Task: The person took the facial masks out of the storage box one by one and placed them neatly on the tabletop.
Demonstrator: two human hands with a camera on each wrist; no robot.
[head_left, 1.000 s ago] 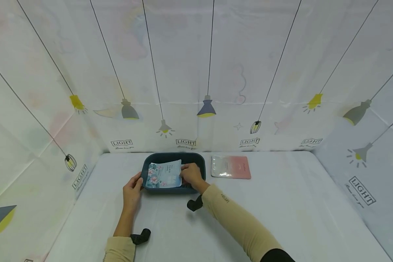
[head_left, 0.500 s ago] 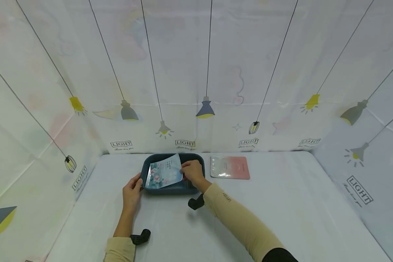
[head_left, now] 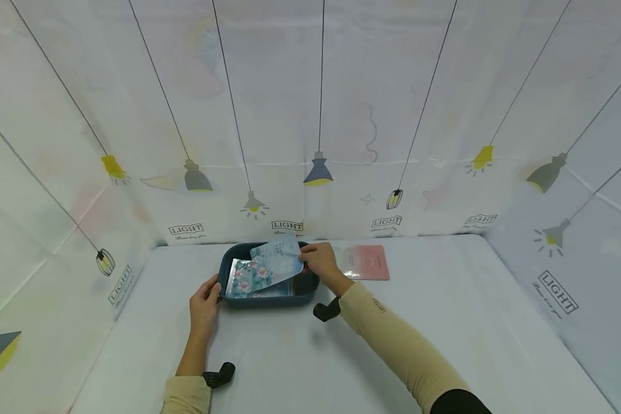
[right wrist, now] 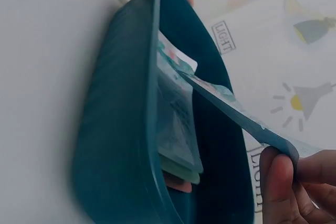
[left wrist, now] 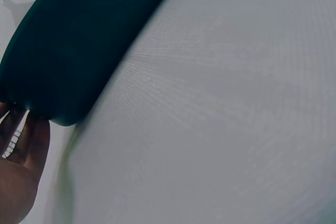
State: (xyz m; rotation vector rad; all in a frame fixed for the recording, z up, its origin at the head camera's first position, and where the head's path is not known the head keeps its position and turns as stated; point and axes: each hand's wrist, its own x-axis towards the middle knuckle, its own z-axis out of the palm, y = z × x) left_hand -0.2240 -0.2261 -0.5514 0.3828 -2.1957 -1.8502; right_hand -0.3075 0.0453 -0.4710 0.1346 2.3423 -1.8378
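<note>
A dark teal rectangular plastic basket [head_left: 269, 302] stands on the white table. My left hand [head_left: 204, 307] grips its left rim, thumb on the inner side and fingers outside, as the right wrist view shows. My right hand [head_left: 322, 261] pinches the right edge of a blue floral face mask packet [head_left: 278, 261], thumb against fingers. That packet is tilted, its right end raised above the rim and its left part over the basket. Below it lies a similar floral packet [head_left: 238, 279]. The right wrist view shows several stacked packets [right wrist: 176, 135] inside, with green and pink edges at the bottom.
A pink and silver packet [head_left: 371, 262] lies flat on the table [head_left: 445, 333], right of the basket, partly behind my right hand. Behind the table hangs a white cloth [head_left: 269, 115] printed with lamps. Black wrist mounts [head_left: 219, 375] stick out from both forearms.
The floral packet has come up out of the basket and moved right with my right hand, uncovering a similar packet beneath. My left hand has kept its grip on the rim.
</note>
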